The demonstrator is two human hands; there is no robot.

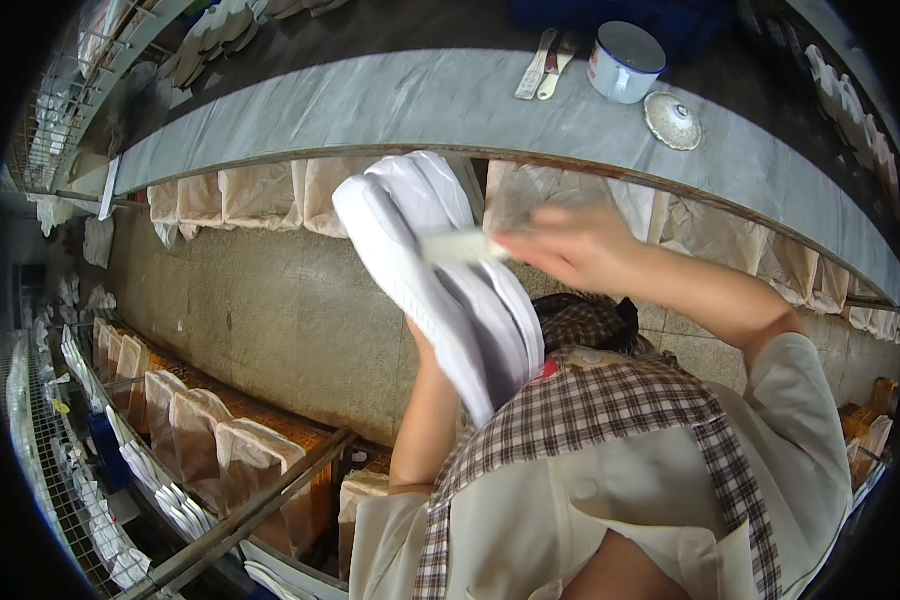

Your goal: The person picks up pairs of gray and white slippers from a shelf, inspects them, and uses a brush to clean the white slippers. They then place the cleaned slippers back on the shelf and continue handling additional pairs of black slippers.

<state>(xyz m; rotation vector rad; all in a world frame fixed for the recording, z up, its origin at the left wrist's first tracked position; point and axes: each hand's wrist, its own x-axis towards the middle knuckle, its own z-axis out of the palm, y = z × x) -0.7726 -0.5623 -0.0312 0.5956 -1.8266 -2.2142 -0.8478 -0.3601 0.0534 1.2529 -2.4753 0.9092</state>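
A few thick white shoe soles [400, 255] stand side by side in front of my chest, tilted, their long edges running from upper left to lower right. My left hand [422, 342] holds them from below; its fingers are mostly hidden behind them. In my right hand [575, 245] is a pale flat brush [455, 246], smeared by motion. Its far end lies over the upper middle of the soles; whether it touches them I cannot tell. The fingers of that hand are closed round its near end.
Beyond the soles runs a grey marble-look counter [370, 105]. On it are two flat brushes [545, 70], a white enamel mug [625, 65] with a blue rim, and its lid [673, 120]. Fabric-lined bins [260, 195] sit below. Left, a rack [175, 500] holds more white soles.
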